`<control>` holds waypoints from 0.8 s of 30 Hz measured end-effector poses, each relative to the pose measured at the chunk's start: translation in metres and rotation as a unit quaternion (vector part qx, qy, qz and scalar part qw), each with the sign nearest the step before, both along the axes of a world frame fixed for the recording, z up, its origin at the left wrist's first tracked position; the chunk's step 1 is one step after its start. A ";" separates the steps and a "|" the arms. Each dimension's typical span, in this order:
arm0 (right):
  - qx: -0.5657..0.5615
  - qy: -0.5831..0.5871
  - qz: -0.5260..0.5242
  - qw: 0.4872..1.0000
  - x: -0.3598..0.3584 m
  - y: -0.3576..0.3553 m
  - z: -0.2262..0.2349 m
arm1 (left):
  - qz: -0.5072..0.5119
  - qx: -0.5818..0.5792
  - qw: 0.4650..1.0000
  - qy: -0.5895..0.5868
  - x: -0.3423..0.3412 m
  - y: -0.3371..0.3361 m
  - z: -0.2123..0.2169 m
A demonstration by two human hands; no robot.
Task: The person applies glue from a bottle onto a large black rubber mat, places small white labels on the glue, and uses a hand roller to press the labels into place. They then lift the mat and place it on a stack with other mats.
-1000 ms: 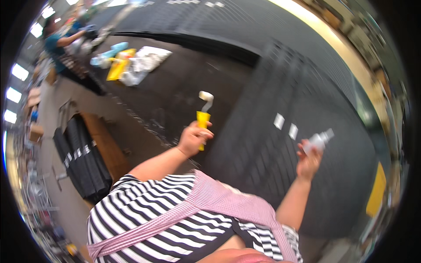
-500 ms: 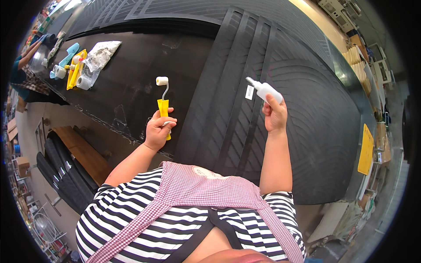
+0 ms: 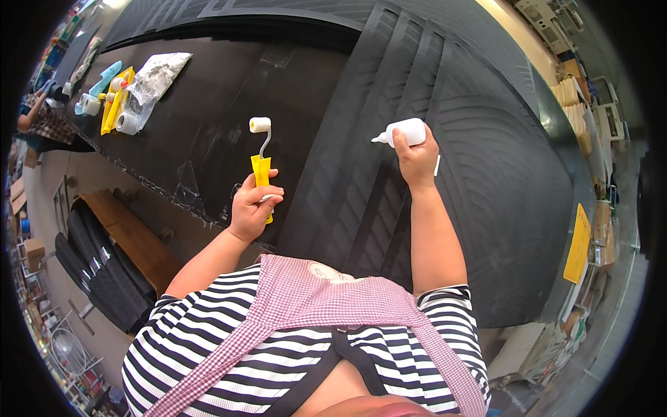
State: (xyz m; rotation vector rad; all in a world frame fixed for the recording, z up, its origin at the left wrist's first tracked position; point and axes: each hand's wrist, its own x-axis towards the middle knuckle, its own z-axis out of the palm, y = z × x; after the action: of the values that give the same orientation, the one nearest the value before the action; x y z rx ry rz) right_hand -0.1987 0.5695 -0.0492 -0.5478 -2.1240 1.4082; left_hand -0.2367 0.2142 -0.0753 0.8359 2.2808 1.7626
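Note:
My left hand [image 3: 251, 208] is closed round the yellow handle of a small paint roller [image 3: 261, 170], its white roller head pointing away from me. Something small and white, perhaps a cap, shows between the fingers of that hand. In my right hand [image 3: 418, 161] is a white squeeze bottle [image 3: 408, 132], tipped sideways with its narrow nozzle toward the left. The bottle hovers over a dark sheet [image 3: 486, 208] embossed with curved lines and long straight bands. A small white label [image 3: 437, 165] on the sheet is partly covered by my right hand.
On the black table [image 3: 208, 90] at the far left lie a clear plastic bag [image 3: 158, 78], yellow packaging [image 3: 111, 115] and a white roll [image 3: 128, 123]. Black padded pieces [image 3: 104, 267] stand beside a brown board [image 3: 128, 240] below the table. Another person [image 3: 45, 125] is at far left.
My right hand has shifted a little left and away from me, and the bottle has turned from pointing up-left to nearly level, nozzle left. The left hand with the roller has barely moved.

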 end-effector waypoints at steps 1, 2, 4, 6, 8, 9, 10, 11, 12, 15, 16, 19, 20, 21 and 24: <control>0.029 -0.009 0.003 1.000 0.001 -0.002 0.006 | 0.000 0.001 1.000 0.002 0.000 0.001 0.000; 0.058 -0.018 0.006 0.998 0.002 -0.002 0.008 | 0.000 0.002 1.000 0.005 0.000 0.001 0.000; 0.269 -0.001 -0.005 0.963 0.003 0.006 0.005 | 0.001 -0.010 1.000 0.009 -0.001 0.001 0.002; 0.330 -0.024 -0.009 0.943 0.004 0.007 0.010 | 0.005 -0.015 1.000 -0.005 0.000 -0.001 0.001; 0.234 -0.013 -0.010 0.972 0.005 0.013 0.001 | 0.002 -0.015 1.000 0.016 -0.001 0.000 -0.001; 0.157 0.009 -0.016 0.987 0.004 0.012 -0.004 | 0.003 -0.017 1.000 0.022 -0.001 0.001 -0.002; 0.077 0.031 -0.021 0.996 0.003 0.011 -0.008 | 0.004 -0.021 0.999 0.029 -0.001 0.001 -0.002; 0.073 0.033 -0.024 0.997 0.002 0.013 -0.011 | 0.003 -0.019 1.000 0.022 -0.001 0.001 -0.001; 0.077 0.037 -0.028 0.996 -0.001 0.014 -0.014 | 0.001 -0.018 1.000 0.016 -0.001 0.001 -0.001; 0.098 0.046 -0.040 0.993 -0.007 0.018 -0.025 | 0.000 -0.026 0.999 0.029 -0.001 0.001 -0.002; 0.104 0.057 -0.035 0.992 -0.008 0.019 -0.027 | 0.001 -0.030 0.999 0.038 -0.001 0.001 -0.003; 0.116 0.081 -0.024 0.990 -0.009 0.020 -0.029 | 0.001 -0.032 0.999 0.037 -0.001 0.002 -0.001; 0.115 0.081 -0.023 0.990 -0.009 0.020 -0.030 | 0.002 -0.029 0.999 0.036 -0.001 0.002 -0.001; 0.115 0.081 -0.022 0.990 -0.009 0.020 -0.031 | 0.001 -0.027 0.999 0.036 -0.001 0.002 -0.002; 0.091 0.048 -0.035 0.994 -0.010 0.017 -0.027 | 0.003 -0.025 0.999 0.038 -0.001 0.002 -0.003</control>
State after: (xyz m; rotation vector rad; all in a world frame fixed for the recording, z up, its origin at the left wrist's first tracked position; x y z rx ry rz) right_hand -0.2082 0.5865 -0.0765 -0.4694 -2.1083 1.1633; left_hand -0.2373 0.2159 -0.0785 0.9017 2.3662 1.6974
